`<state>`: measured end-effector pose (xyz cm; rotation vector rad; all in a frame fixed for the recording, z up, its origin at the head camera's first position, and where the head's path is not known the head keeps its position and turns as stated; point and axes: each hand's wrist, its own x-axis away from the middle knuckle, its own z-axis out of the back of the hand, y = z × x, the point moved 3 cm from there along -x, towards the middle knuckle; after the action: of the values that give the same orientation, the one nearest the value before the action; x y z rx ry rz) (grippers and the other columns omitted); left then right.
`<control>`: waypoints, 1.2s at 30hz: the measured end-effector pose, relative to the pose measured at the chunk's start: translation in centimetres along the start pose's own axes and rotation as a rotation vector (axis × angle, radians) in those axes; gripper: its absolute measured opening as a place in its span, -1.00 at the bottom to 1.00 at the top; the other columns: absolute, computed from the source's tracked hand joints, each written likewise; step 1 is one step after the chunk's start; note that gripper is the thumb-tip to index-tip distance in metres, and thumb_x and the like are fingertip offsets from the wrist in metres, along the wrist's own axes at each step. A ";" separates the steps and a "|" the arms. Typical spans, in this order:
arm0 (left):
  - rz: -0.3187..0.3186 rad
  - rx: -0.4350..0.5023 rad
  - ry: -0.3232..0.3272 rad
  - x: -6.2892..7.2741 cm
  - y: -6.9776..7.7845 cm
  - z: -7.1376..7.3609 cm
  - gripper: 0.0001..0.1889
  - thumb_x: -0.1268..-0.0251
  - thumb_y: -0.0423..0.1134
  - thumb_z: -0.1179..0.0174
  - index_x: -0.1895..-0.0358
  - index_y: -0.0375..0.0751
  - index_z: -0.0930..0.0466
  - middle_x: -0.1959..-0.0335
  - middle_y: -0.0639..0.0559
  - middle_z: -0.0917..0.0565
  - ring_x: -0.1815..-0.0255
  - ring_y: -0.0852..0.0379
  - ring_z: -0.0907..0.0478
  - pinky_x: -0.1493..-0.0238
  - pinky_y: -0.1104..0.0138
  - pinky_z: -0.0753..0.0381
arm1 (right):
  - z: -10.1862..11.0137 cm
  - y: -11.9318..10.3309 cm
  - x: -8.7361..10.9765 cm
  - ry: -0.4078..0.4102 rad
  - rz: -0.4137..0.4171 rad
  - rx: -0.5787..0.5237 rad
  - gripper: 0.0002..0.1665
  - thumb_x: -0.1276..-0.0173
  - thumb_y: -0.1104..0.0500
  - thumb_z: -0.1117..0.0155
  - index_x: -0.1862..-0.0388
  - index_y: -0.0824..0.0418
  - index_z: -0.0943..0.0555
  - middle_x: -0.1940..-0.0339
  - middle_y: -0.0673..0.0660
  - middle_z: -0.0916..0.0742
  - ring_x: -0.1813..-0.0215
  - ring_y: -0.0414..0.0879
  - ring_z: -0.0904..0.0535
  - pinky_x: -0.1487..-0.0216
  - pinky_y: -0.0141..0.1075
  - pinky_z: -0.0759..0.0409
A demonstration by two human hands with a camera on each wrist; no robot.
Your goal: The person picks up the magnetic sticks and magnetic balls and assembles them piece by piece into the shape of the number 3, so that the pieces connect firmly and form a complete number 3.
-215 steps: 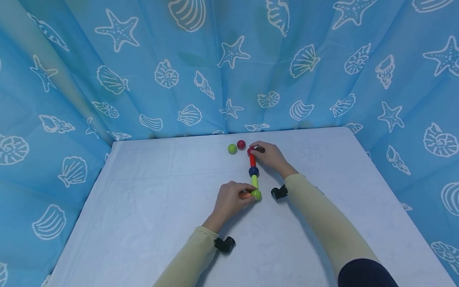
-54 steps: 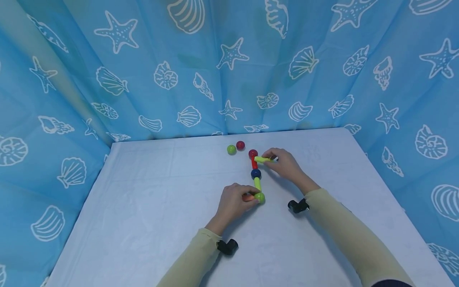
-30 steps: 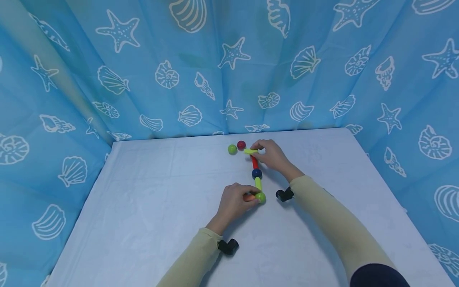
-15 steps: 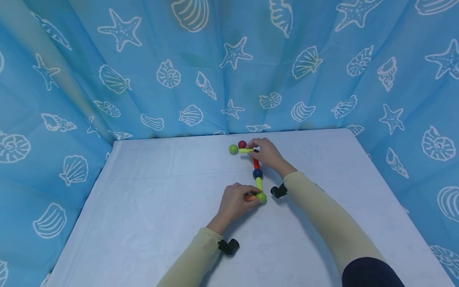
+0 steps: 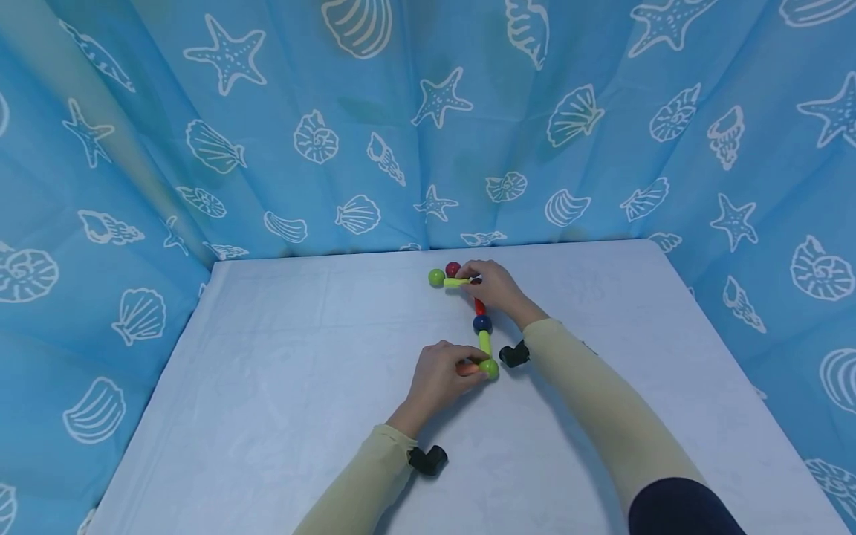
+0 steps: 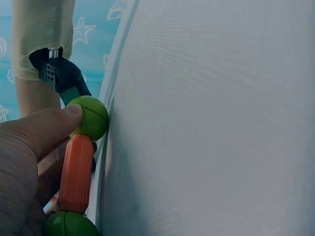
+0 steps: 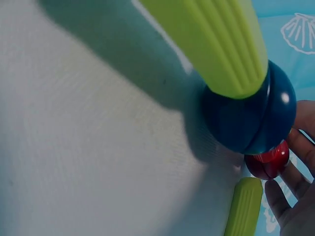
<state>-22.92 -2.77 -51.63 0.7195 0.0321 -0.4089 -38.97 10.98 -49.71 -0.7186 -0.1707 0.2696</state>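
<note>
My left hand pinches a green ball, its thumb on the ball in the left wrist view. An orange stick runs from that ball back under the palm to another green ball. Away from the held ball extend a lime stick, a blue ball and a red stick in a line. At its far end my right hand pinches a second lime stick, which points left. Its end lies right at a red ball, which the fingers cover in the head view.
A loose green ball and a loose red ball lie by the left-pointing stick, near the back of the white-covered table. Behind hangs a blue curtain with shell prints. Black wrist cameras sit under both sleeves.
My right hand first held the red ball at the far end. It then brought in a lime stick from the right and moved it left to that ball. My left hand keeps its hold.
</note>
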 end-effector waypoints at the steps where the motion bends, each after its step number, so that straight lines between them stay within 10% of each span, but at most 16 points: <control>1: -0.001 -0.001 0.001 0.0 0.0 0.0 -0.71 -0.21 -0.02 -0.48 -0.01 0.19 -0.79 0.19 0.32 -0.76 0.22 0.27 -0.48 0.11 0.32 -0.41 | -0.1 0.0 0.0 -0.002 0.000 -0.002 -0.75 -0.44 0.16 -0.33 -0.07 0.01 -0.64 -0.19 0.11 -0.66 -0.27 0.08 -0.48 -0.32 -0.01 -0.47; 36: 0.023 -0.013 -0.013 0.1 0.2 0.1 -0.71 -0.21 -0.02 -0.48 -0.01 0.19 -0.79 0.19 0.34 -0.75 0.19 0.26 -0.48 0.07 0.29 -0.40 | -1.0 0.5 0.0 -0.030 -0.050 0.011 -0.72 -0.45 0.14 -0.32 -0.11 0.00 -0.64 -0.10 0.08 -0.65 -0.16 0.03 -0.50 -0.22 -0.08 -0.54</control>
<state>-22.77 -2.76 -51.46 0.7037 0.0141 -0.3910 -38.80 10.69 -50.80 -0.6984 -0.2157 0.2337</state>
